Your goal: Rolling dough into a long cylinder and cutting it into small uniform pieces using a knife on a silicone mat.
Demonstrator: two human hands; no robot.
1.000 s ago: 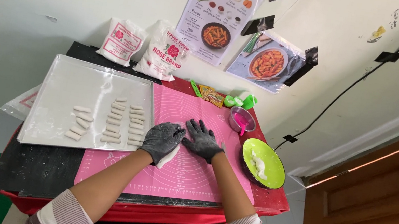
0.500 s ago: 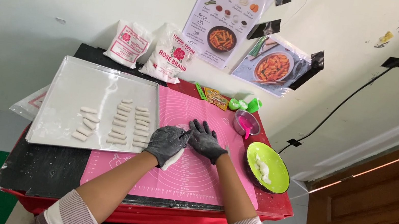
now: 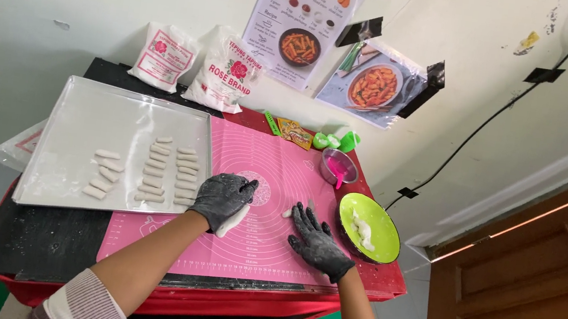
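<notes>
Two black-gloved hands are working on the pink silicone mat: the left hand is gripping what looks like a white dough roll, while the right hand is resting open beside a small dough piece.

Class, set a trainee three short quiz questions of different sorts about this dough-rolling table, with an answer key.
1. True or false: the left hand covers a white dough roll on the pink mat.
2. Which dish holds dough lumps? A) green plate B) pink bowl
3. Where do the finished dough sticks lie?

Key:
1. True
2. A
3. On the metal tray, left of the mat.
</notes>
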